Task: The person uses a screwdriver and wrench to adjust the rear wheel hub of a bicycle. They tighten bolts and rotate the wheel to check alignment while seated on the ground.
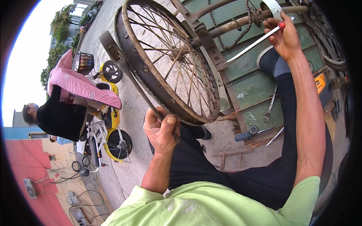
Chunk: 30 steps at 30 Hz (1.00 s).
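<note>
In my left hand (162, 130) is a long dark metal bar (137, 88) with a broad flat head, my fingers and thumb closed round its lower end. It slants along the outer side of a rusty spoked wheel rim (145, 69) that has no tyre on it. Up at the right, my right hand (284, 39) grips a screwdriver (250, 47) by its red end. The long pale blade points down and left, its tip close to the cart's rusty frame (211, 47). A white ring-shaped piece (272, 8) sits by the axle, just beyond my right fingers.
Green cart panels (249, 90) lie behind the axle and chain (226, 45). A wrench (270, 105), a dark cylinder (245, 135) and an orange-and-grey case (322, 84) are near my leg. At left, a person (62, 116) is by a yellow scooter (113, 139) with a pink cover.
</note>
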Each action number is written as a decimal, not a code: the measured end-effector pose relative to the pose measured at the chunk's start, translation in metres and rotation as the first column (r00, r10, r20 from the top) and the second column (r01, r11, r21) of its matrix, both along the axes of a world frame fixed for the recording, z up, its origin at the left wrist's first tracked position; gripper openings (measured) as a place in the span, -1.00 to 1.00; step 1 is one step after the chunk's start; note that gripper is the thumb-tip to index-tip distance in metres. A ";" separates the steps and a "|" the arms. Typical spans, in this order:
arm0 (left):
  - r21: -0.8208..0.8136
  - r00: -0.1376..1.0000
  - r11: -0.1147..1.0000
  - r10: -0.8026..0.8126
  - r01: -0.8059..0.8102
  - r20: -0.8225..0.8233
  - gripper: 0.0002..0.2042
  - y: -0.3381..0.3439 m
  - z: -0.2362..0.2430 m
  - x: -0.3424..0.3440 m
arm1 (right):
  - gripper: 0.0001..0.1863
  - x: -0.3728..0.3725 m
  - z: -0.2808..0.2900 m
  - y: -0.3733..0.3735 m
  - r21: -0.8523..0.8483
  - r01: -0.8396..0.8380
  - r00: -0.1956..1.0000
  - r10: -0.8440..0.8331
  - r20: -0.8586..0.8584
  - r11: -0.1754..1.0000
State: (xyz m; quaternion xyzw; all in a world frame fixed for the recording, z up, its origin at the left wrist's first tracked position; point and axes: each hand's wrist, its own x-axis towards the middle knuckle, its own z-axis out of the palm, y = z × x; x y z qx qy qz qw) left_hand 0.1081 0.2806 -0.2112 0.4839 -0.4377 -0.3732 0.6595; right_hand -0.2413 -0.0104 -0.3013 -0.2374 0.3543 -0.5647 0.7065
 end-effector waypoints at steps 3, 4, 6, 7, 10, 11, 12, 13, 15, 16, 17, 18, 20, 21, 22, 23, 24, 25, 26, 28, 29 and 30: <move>-0.004 1.000 1.000 -0.005 0.005 0.004 -0.73 0.002 0.007 0.007 | -0.56 0.022 0.013 0.005 -0.095 0.044 0.997 -0.038 0.062 0.995; -0.004 1.000 1.000 0.010 -0.010 0.006 -0.71 0.002 0.009 0.008 | -0.59 0.030 0.017 0.008 -0.112 0.044 0.992 -0.030 0.121 0.993; -0.033 0.999 0.999 -0.014 0.015 0.031 -0.70 0.000 0.013 0.010 | -0.60 0.047 0.027 0.017 -0.137 0.028 0.993 -0.012 0.121 0.990; -0.052 0.999 0.998 -0.036 0.037 0.020 -0.70 -0.001 0.014 0.011 | -0.60 0.054 0.032 0.021 -0.148 0.022 0.993 -0.005 0.120 0.989; -0.065 0.998 0.996 -0.065 0.066 0.020 -0.71 -0.003 0.016 0.009 | -0.63 0.073 0.045 0.032 -0.074 0.098 0.961 -0.075 0.266 0.992; -0.044 0.998 0.998 -0.051 0.053 0.038 -0.72 -0.003 0.015 0.007 | -0.60 0.077 0.049 0.035 -0.038 0.142 0.944 -0.124 0.306 0.989; -0.036 0.998 0.998 -0.048 0.049 0.043 -0.72 -0.003 0.015 0.006 | -0.54 0.077 0.053 0.035 -0.051 0.145 0.951 -0.125 0.284 0.988; -0.029 0.998 0.999 -0.044 0.046 0.048 -0.72 -0.003 0.014 0.005 | -0.55 0.077 0.056 0.035 -0.054 0.155 0.954 -0.135 0.266 0.986; -0.016 0.999 1.000 -0.026 0.026 0.044 -0.72 -0.003 0.012 0.004 | -0.55 0.074 0.060 0.034 -0.061 0.174 0.960 -0.156 0.231 0.983; -0.010 0.998 1.000 -0.017 0.017 0.054 -0.72 -0.002 0.011 0.004 | -0.56 0.074 0.060 0.032 -0.067 0.193 0.955 -0.171 0.243 0.979; -0.003 0.998 1.000 -0.008 0.008 0.065 -0.72 -0.002 0.011 0.003 | -0.57 0.074 0.060 0.030 -0.072 0.211 0.949 -0.186 0.255 0.975; -0.001 0.998 1.000 -0.016 0.016 0.060 -0.72 -0.003 0.010 0.003 | -0.57 0.075 0.060 0.028 -0.077 0.228 0.942 -0.200 0.268 0.971; -0.001 0.999 1.000 -0.023 0.023 0.032 -0.72 -0.003 0.009 0.002 | -0.58 0.082 0.058 0.025 -0.106 0.205 0.950 -0.171 0.260 0.973; 0.010 0.999 1.000 -0.015 0.014 0.038 -0.72 -0.003 0.008 0.001 | -0.59 0.085 0.057 0.024 -0.119 0.194 0.954 -0.158 0.255 0.974; 0.016 1.000 1.000 -0.001 0.000 0.024 -0.72 -0.003 0.008 0.001 | -0.58 0.089 0.056 0.024 -0.155 0.163 0.968 -0.128 0.216 0.974; 0.015 1.000 1.000 -0.004 0.004 0.001 -0.73 -0.003 0.008 0.000 | -0.58 0.093 0.056 0.023 -0.158 0.137 0.973 -0.102 0.209 0.978; 0.014 1.000 1.000 0.013 -0.013 0.027 -0.73 -0.003 0.008 0.000 | -0.58 0.096 0.056 0.023 -0.160 0.109 0.976 -0.076 0.202 0.981; 0.009 0.999 1.000 0.013 -0.014 0.046 -0.73 -0.003 0.009 0.001 | -0.58 0.100 0.055 0.023 -0.160 0.081 0.979 -0.049 0.196 0.984; 0.003 0.999 1.000 0.000 0.000 0.049 -0.73 -0.003 0.009 0.002 | -0.58 0.104 0.055 0.023 -0.160 0.045 0.979 -0.011 0.203 0.986; -0.030 0.994 0.999 -0.009 0.012 0.106 -0.74 -0.003 0.012 0.006 | -0.58 0.113 0.053 0.025 -0.190 -0.001 0.986 0.032 0.161 0.982; -0.043 0.993 0.999 -0.019 0.024 0.117 -0.74 -0.004 0.013 0.008 | -0.57 0.117 0.052 0.025 -0.206 -0.033 0.989 0.062 0.136 0.978; -0.060 0.989 0.998 -0.024 0.033 0.145 -0.75 -0.005 0.016 0.011 | -0.56 0.120 0.051 0.025 -0.253 -0.083 0.987 0.114 0.111 0.964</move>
